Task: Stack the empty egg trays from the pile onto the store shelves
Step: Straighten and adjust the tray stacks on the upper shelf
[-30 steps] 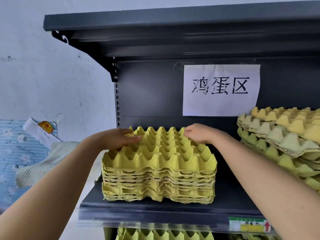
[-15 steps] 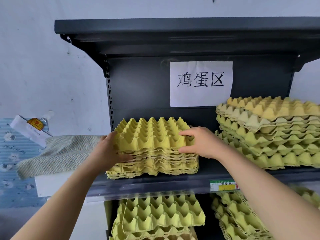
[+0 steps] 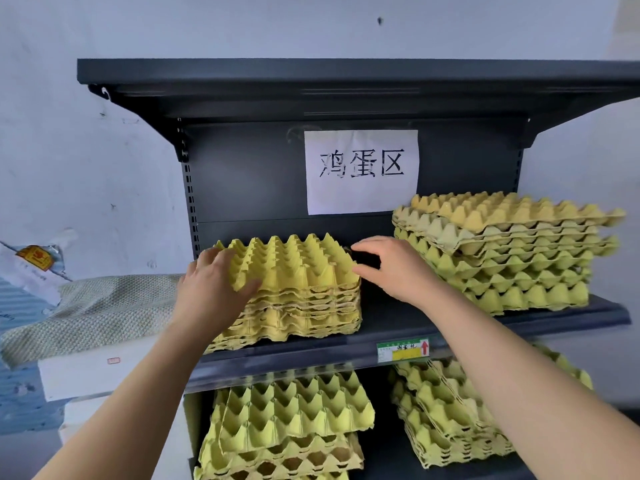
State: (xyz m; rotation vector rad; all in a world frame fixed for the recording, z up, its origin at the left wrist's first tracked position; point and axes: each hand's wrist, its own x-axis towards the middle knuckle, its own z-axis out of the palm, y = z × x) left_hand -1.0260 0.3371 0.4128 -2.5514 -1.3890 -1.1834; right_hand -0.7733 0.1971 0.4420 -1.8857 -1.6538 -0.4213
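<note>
Yellow pulp, left stack (image 3: 298,292): nested empty egg trays on the left half of the middle shelf (image 3: 398,323), front edge near the shelf lip. Lower layers are crumpled and uneven.
Left hand (image 3: 211,289): wraps the front-left corner of the left stack. Fingers curl over the top tray's left edge and the thumb lies across the front face. Gripping.
Right hand (image 3: 394,271): fingers straight and spread, relaxed, holding nothing. Thumb and forefinger tips reach the right edge of the left stack. Contact there: cannot tell.
Right stack (image 3: 502,268): taller pile of the same trays on the right half of the same shelf, apart from the left stack, with the right hand in the gap. Top trays are skewed and overhanging, and the topmost is a deeper orange-yellow.
Lower-left pile (image 3: 287,420): trays on the level below, under the left stack, untidy.
Lower-right pile (image 3: 446,420): trays on the same lower level, under the right stack, leaning.
Top shelf (image 3: 346,74): dark grey metal, seen from below.
Paper sign (image 3: 362,171): white sheet on the back panel with three black characters, 鸡蛋区.
Price tag (image 3: 403,349): green and yellow strip with a red arrow, on the middle shelf's front lip.
Woven cloth (image 3: 93,310): pale, draped over a white box (image 3: 104,372), left of the shelving.
Packet (image 3: 34,265): white with a red-and-yellow label, behind the cloth. Print unreadable.
</note>
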